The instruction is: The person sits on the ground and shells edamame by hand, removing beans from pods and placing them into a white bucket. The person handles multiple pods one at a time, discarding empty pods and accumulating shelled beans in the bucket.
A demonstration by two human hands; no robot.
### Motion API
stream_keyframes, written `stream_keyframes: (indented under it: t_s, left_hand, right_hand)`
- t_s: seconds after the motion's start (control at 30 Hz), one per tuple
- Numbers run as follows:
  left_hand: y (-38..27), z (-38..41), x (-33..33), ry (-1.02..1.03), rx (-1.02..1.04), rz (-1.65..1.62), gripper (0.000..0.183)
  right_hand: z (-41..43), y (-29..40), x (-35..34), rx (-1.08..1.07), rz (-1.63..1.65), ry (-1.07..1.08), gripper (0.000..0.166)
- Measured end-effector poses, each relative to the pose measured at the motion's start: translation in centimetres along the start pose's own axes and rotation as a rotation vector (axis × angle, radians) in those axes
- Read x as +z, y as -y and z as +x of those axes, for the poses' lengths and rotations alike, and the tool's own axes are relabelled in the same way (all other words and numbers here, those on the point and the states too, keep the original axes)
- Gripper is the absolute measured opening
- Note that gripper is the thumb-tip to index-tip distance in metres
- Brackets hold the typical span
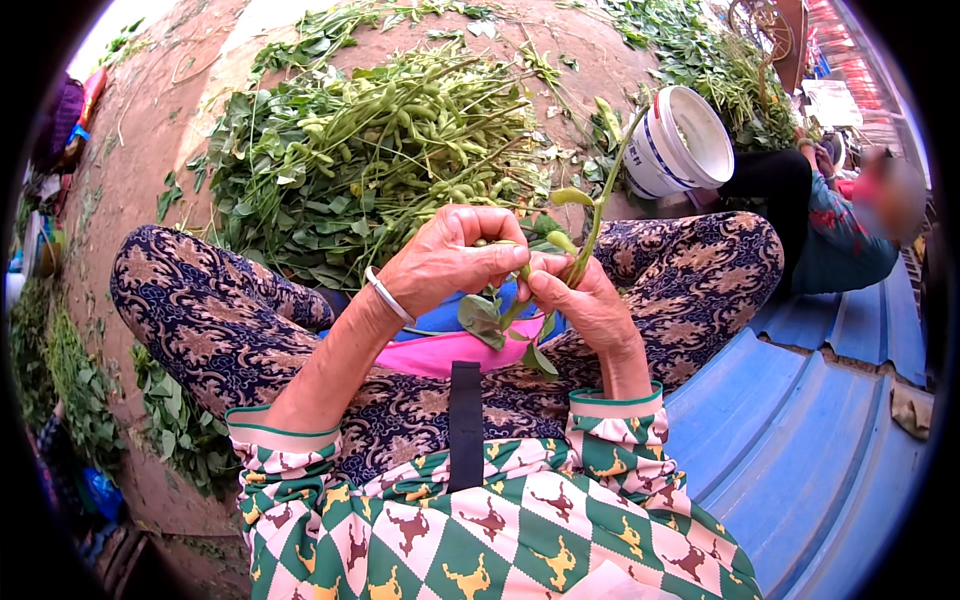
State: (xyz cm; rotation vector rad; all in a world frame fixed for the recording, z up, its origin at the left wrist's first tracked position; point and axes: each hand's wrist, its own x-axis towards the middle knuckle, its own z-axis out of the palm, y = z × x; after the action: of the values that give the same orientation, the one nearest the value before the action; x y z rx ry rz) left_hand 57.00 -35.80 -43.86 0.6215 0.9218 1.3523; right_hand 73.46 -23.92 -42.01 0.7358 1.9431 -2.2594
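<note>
My right hand (585, 300) grips a green soybean stalk (604, 202) that slants up and to the right, with a few pods and leaves still attached. Close against it, my left hand (469, 251) pinches at the same plant, and part of a pod shows between its thumb and bent fingers. A metal bangle (388, 296) circles the left wrist. Soybean leaves (482, 319) dangle below my hands, over a container with a pink rim (450, 354) and blue inside, between my legs. Its contents are mostly hidden.
A large heap of soybean plants with pods (390, 127) lies on the ground ahead. A white plastic bucket (679, 142) stands tilted at the right, near a seated person (847, 232). Blue corrugated sheeting (787, 420) spans the lower right. More cut greenery (180, 420) lies at left.
</note>
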Motion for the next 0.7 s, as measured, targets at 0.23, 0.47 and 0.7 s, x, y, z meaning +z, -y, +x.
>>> stream_keyframes:
  t_s: [0.23, 0.47, 0.7]
  left_hand:
    - [1.2, 0.5, 0.4, -0.118, 0.008, 0.053, 0.018]
    - [0.9, 0.6, 1.4, -0.143, 0.09, -0.099, 0.016]
    - [1.5, 0.4, 1.3, -0.217, 0.102, 0.007, 0.016]
  right_hand:
    - [0.5, 0.4, 1.1, -0.012, -0.192, -0.145, 0.019]
    - [0.3, -1.5, 2.3, -0.132, 0.516, -0.275, 0.016]
    - [0.3, -0.4, 1.0, -0.07, 0.009, -0.21, 0.018]
